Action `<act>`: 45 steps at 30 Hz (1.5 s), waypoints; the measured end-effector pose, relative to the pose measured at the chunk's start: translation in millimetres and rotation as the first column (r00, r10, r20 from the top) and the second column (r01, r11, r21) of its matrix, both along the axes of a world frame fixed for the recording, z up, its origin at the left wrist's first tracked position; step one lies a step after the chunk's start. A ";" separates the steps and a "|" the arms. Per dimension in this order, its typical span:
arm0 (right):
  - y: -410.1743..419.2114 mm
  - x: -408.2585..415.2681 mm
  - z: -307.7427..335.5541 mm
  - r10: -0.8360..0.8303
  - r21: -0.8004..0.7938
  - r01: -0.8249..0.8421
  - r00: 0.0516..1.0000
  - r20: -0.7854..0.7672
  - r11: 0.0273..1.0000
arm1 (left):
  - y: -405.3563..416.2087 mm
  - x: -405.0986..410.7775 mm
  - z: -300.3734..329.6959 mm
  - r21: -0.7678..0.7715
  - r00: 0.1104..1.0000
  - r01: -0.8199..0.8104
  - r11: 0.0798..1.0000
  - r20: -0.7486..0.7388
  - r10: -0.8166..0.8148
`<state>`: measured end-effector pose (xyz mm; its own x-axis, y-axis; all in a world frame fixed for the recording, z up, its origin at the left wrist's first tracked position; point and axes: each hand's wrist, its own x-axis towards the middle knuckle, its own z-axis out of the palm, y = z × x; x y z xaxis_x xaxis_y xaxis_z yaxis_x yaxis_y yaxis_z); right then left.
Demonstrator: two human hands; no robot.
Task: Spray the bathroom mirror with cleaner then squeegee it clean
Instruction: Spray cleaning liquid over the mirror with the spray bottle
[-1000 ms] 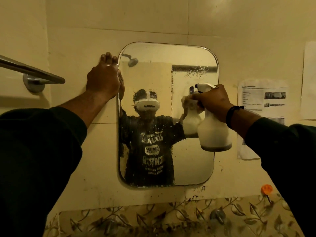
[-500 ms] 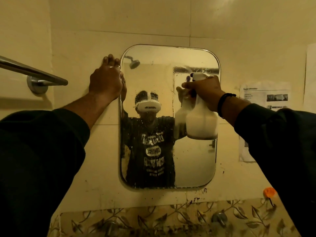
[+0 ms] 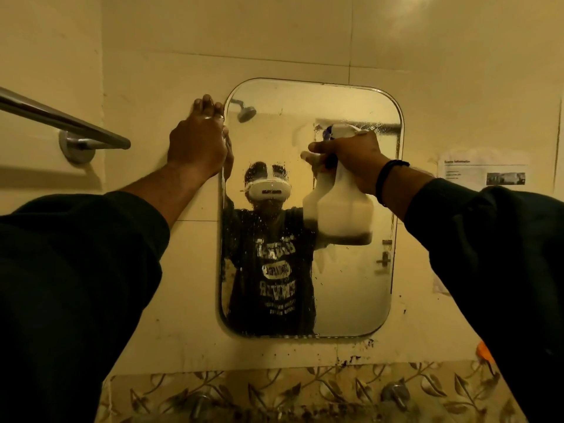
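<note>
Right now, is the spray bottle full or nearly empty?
Nearly empty: the spray bottle, held upright by the right hand before the mirror, shows only a thin dark band of liquid at its base.

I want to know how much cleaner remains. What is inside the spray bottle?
The spray bottle, gripped by the right hand, is translucent white. A thin dark layer shows at its bottom; the rest looks empty, though the cloudy wall hides detail.

Both arms raised, extended forward, dark sleeves pushed back to mid-forearm. Left hand (image 3: pixel 197 141) up high, back of hand to camera, fingers pointing up and held together (fingertips partly hidden, contact unclear). Right hand (image 3: pixel 351 158) at similar height, fingers curled in a grip, index extended forward; black band on right wrist.
</note>
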<state>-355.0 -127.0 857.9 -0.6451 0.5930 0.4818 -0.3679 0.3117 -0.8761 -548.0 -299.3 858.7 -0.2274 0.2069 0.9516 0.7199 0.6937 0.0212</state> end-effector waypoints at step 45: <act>-18.4 57.9 -94.6 -0.246 0.143 0.282 0.943 -0.225 0.949 | 77.7 168.8 -187.5 0.813 0.192 0.497 0.305 0.240 -0.952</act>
<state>-297.1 -145.3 763.3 -0.3548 0.6258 0.6946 -0.4152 0.5601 -0.7168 -379.2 -221.6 671.2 -0.7464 0.2451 0.6188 0.4644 -0.4741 0.7480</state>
